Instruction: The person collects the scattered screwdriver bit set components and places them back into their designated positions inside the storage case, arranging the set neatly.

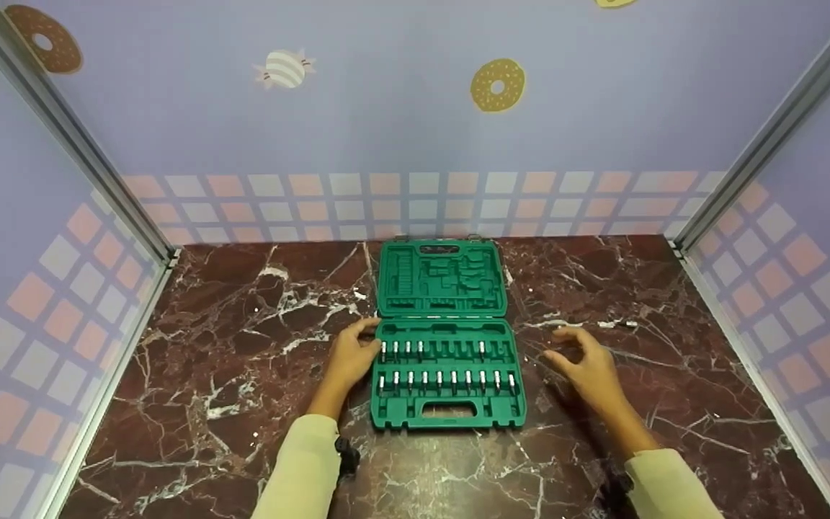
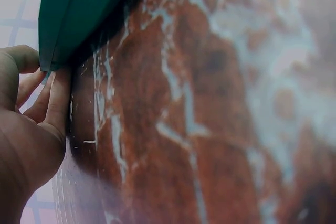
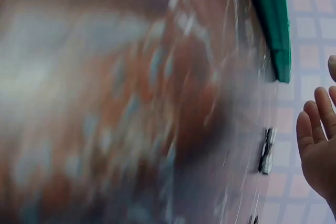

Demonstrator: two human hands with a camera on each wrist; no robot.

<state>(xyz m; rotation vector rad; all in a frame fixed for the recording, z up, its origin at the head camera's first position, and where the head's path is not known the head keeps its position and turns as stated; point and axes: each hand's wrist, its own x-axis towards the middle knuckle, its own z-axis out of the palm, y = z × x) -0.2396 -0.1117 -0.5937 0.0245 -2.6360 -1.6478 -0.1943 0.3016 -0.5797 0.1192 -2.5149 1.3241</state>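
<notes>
An unfolded green tool case (image 1: 447,412) lies on the table, its lid (image 1: 440,277) laid back toward the wall. Small silver bit sockets (image 1: 439,380) stand in two rows; the front row is filled, while the back row has a group at left, a single one at right and bare slots between. My left hand (image 1: 351,357) holds the case's left side, its thumb and fingers at the green edge in the left wrist view. Right of the case hovers my right hand (image 1: 591,367), holding nothing, thumb and fingers apart.
A small black-and-silver bit socket (image 3: 268,150) lies loose on the marbled table (image 1: 242,432), to the right of the case and beyond my right hand. Patterned panels (image 1: 415,130) close off the back and both sides.
</notes>
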